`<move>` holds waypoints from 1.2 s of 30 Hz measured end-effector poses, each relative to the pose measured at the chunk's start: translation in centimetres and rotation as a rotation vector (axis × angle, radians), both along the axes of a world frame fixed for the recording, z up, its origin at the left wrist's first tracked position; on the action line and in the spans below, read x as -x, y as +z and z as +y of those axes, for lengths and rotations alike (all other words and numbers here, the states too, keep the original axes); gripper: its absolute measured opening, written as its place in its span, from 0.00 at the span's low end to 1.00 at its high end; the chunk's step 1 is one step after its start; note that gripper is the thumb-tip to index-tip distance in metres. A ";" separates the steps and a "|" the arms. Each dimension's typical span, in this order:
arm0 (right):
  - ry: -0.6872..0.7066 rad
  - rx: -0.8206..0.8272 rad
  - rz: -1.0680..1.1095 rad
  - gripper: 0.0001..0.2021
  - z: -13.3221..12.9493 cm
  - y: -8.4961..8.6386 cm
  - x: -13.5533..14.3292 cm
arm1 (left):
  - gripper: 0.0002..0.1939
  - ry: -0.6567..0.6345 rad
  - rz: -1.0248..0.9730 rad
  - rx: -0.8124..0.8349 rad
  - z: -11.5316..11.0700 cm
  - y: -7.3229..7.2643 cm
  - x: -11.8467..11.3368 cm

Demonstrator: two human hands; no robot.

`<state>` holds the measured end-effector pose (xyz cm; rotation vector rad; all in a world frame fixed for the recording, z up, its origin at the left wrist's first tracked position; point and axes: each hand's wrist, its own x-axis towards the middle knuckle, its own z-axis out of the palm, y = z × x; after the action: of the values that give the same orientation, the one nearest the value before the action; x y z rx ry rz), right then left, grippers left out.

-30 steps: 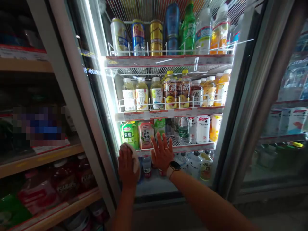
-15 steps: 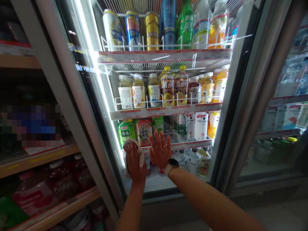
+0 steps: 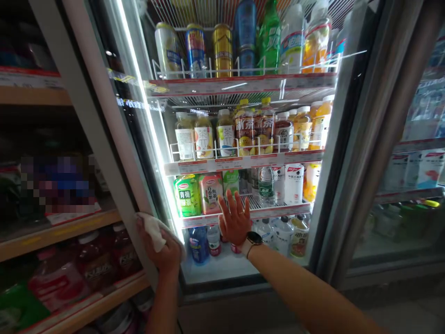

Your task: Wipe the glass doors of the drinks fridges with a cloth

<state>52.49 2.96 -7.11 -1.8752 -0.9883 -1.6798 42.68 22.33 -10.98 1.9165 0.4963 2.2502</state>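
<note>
A pale cloth is bunched in my left hand, its fingers closed round it at the lower left edge of the glass door, by the metal frame. My right hand lies spread against the glass, fingers pointing up and apart, with a dark-faced watch on the wrist. Behind the glass by that hand stand a red drink carton, a green drink carton and a clear water bottle. Part of the cloth is hidden under my left fingers.
Cans and bottles fill the lit cooler's wire shelves, including a gold can and a green bottle. An open shelf with bottles stands left. A second cooler door is on the right, past a metal upright.
My left hand has moved left with the cloth, from in front of the cartons to the door's edge. My right hand stays spread on the glass. The view has shifted slightly.
</note>
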 end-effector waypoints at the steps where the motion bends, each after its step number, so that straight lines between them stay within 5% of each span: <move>1: 0.004 -0.001 -0.003 0.35 0.0 -0.1 0.0 | 0.30 -0.014 -0.036 0.009 -0.1 0.0 -0.2; 12: -0.015 0.009 0.001 0.32 0.0 -0.2 -0.3 | 0.31 -0.228 0.158 -0.357 -8.9 0.7 -3.8; 17: -0.020 0.014 0.001 0.33 0.0 -0.2 -0.3 | 0.33 -0.128 0.289 -0.513 -6.0 0.5 -2.5; 21: -0.017 0.022 0.022 0.34 -0.1 -0.1 -0.1 | 0.34 -0.052 0.210 -0.308 -1.5 0.4 -0.3; 24: 0.002 0.012 0.024 0.36 -0.1 -0.1 0.0 | 0.35 -0.025 0.131 -0.168 -0.4 0.7 0.2; 33: -0.009 0.011 0.012 0.33 0.1 -0.4 -0.4 | 0.31 -0.168 0.210 -0.310 -8.4 1.1 -4.2; 36: 0.009 0.000 0.006 0.33 0.1 -0.4 -0.5 | 0.32 -0.213 0.230 -0.336 -8.9 1.4 -4.5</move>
<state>52.96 3.01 -7.48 -1.8719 -0.9937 -1.6678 47.14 13.45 -9.62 2.2761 -0.0712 2.0929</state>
